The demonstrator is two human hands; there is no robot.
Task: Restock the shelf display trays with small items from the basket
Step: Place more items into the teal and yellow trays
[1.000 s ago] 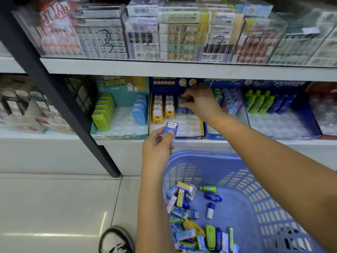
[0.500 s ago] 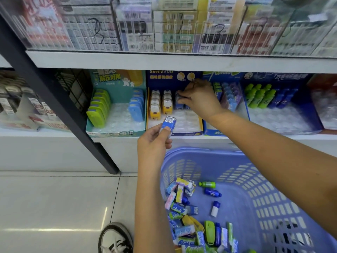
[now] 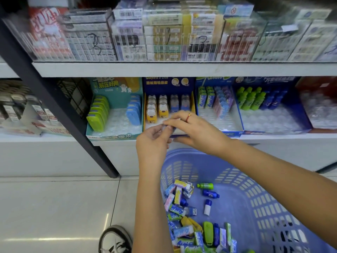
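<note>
Meeting just before the dark-blue tray's (image 3: 193,102) front edge: left hand (image 3: 153,143) pinches a small item (image 3: 172,130), mostly hidden; right hand's (image 3: 197,133) fingers lie over it, grip unclear. Tray sits straight behind; right hand nearer it.

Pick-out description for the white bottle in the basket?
Find the purple basket on the floor. On its bare bottom, right of the packet pile, lies the white bottle, blue-capped; the green bottle and blue bottle beyond it have coloured bodies.
</note>
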